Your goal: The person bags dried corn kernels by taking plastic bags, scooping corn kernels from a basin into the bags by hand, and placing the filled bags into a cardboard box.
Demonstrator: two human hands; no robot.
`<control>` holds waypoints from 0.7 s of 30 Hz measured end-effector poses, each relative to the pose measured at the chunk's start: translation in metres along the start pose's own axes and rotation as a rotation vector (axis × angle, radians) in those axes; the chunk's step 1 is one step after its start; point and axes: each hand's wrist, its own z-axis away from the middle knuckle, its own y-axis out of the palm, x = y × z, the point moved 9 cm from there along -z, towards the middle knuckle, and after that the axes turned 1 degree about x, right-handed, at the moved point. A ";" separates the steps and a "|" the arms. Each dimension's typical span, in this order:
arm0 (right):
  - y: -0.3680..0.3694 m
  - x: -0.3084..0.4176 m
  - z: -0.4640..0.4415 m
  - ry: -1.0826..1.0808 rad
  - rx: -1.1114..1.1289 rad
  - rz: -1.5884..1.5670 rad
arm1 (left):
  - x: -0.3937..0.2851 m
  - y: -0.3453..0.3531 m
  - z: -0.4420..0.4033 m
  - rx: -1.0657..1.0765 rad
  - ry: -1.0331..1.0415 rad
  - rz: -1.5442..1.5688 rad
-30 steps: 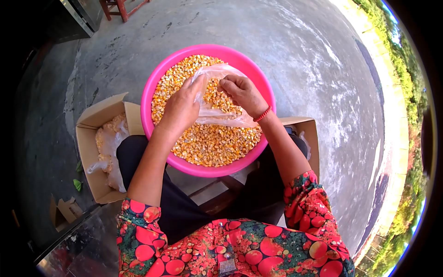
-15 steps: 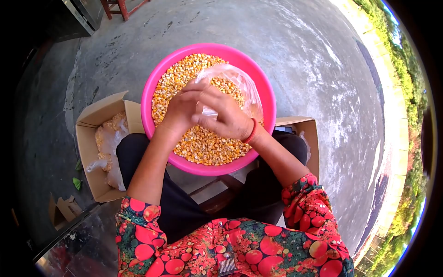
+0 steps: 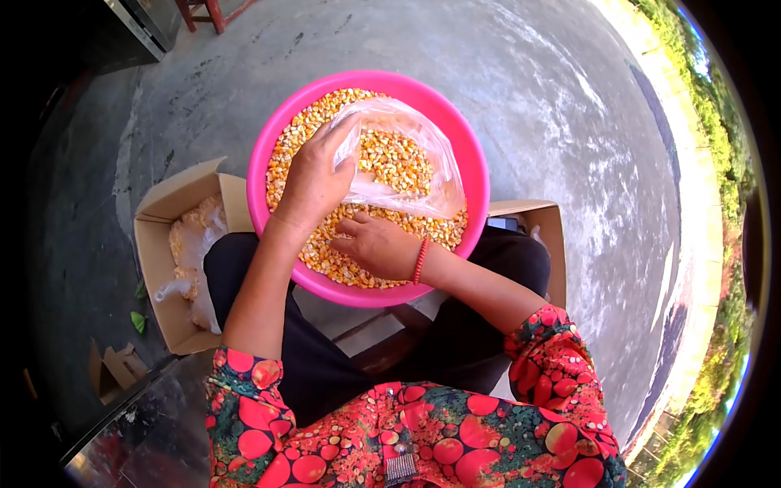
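Observation:
A pink basin (image 3: 476,175) full of yellow corn kernels (image 3: 333,260) rests over my lap. Inside it, a clear plastic bag (image 3: 443,167) lies with its mouth wide, and kernels are in it. My left hand (image 3: 313,180) grips the bag's left rim between thumb and fingers. Just below the bag, my right hand (image 3: 381,244), with a red beaded bracelet (image 3: 421,260) at the wrist, is down among the loose kernels. Its fingers are curled into them; the palm side is hidden.
To the left stands a cardboard box (image 3: 154,252) with filled plastic bags inside. Another cardboard box (image 3: 555,244) is partly hidden beyond my right knee. A red wooden stool (image 3: 213,15) is at the top left on the concrete floor (image 3: 569,146).
My right hand has moved from over the bag down to the loose kernels below it. My left hand stays at the bag's rim, and the bag's mouth now shows more fully.

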 end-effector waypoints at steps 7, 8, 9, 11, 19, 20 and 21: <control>0.015 -0.008 0.007 0.029 0.115 0.199 | -0.011 -0.006 -0.004 -0.003 0.012 0.185; 0.016 -0.008 0.008 0.020 0.168 0.186 | -0.009 -0.006 -0.003 -0.003 0.011 0.185; 0.019 -0.011 0.009 0.021 0.168 0.185 | -0.009 -0.007 -0.003 -0.021 0.027 0.118; 0.021 -0.017 0.010 0.000 0.094 0.133 | -0.008 -0.009 -0.001 -0.039 0.043 0.051; -0.010 -0.023 -0.001 0.126 -0.033 -0.130 | -0.006 -0.006 -0.002 -0.051 0.029 0.040; -0.014 -0.024 -0.003 0.121 -0.088 -0.281 | -0.006 -0.007 -0.002 -0.051 0.029 0.040; -0.020 -0.024 -0.004 0.121 -0.088 -0.281 | -0.005 -0.007 -0.002 -0.034 0.010 0.054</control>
